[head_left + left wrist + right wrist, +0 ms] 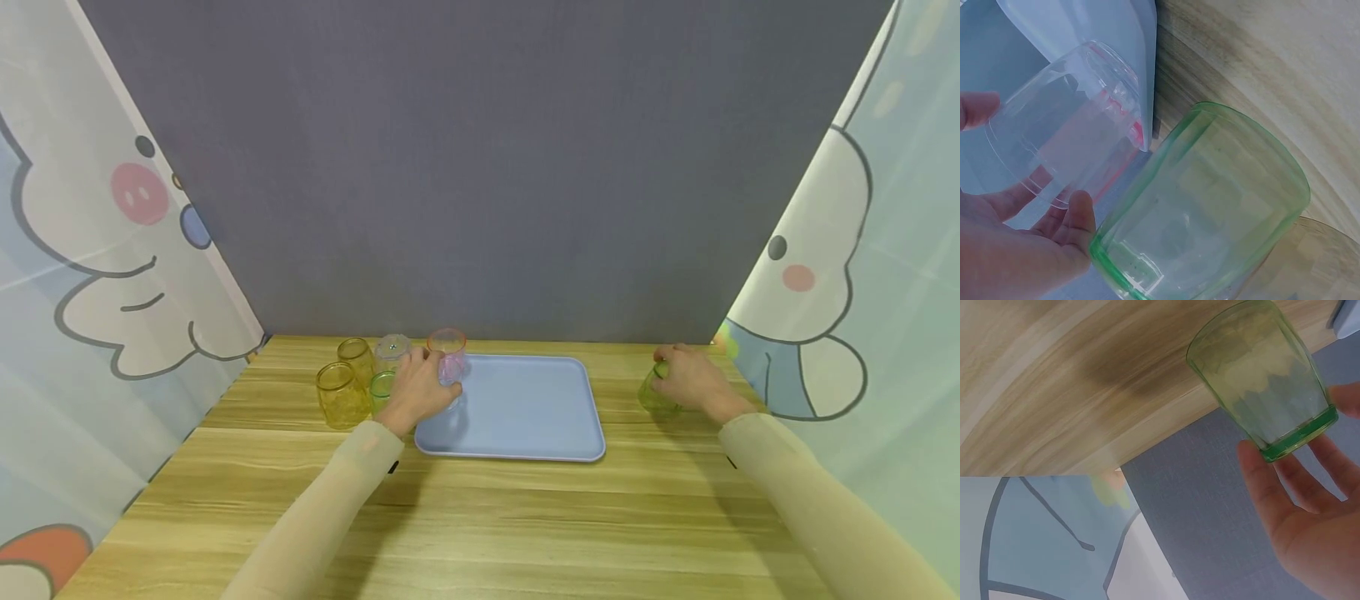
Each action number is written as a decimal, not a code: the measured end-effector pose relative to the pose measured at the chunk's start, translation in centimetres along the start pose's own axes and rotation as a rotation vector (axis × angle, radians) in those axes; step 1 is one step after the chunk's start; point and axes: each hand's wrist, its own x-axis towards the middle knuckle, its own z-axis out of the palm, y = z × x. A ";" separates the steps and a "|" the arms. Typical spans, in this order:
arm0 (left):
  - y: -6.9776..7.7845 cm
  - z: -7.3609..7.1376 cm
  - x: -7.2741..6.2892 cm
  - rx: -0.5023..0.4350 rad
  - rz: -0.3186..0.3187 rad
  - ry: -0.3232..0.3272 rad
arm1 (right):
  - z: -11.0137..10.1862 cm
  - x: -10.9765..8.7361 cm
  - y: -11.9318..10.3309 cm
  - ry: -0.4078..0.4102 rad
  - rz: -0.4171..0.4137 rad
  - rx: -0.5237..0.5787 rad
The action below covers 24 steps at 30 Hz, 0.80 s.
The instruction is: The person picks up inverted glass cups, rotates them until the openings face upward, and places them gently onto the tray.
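Note:
My left hand (420, 390) grips a clear cup (451, 392) from above at the left side of a pale blue tray (525, 408). In the left wrist view, thumb and fingers lie around the near end of this clear cup (1066, 125). Beside that hand stands a green cup (1204, 206); a pink cup (447, 343) is just behind it. Far to the right, my right hand (690, 379) holds another green cup (657, 393) by its thick base, its wide mouth turned down toward the table. The right wrist view shows this green cup (1260, 381) pinched between thumb and fingers.
Left of the tray are two amber cups (342, 398) and a clear, faintly purple cup (392, 350). A grey panel (487, 183) rises behind the wooden table (495, 525). Printed curtains (817, 208) hang at both sides.

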 end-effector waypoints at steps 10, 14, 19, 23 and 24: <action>-0.1 0.1 0.2 -0.023 -0.006 -0.019 | 0.1 0.1 0.3 0.002 -0.005 -0.001; -0.2 0.2 0.4 -0.028 -0.010 -0.023 | 0.2 0.2 0.3 0.001 -0.003 0.004; -0.3 0.2 0.4 -0.029 -0.013 -0.019 | 0.2 0.3 0.2 0.003 -0.008 0.010; -0.2 0.2 0.4 -0.028 -0.011 -0.019 | 0.2 0.3 0.3 -0.011 0.001 0.023; -0.2 0.2 0.4 -0.027 -0.010 -0.020 | 0.1 0.3 0.4 -0.014 0.003 0.029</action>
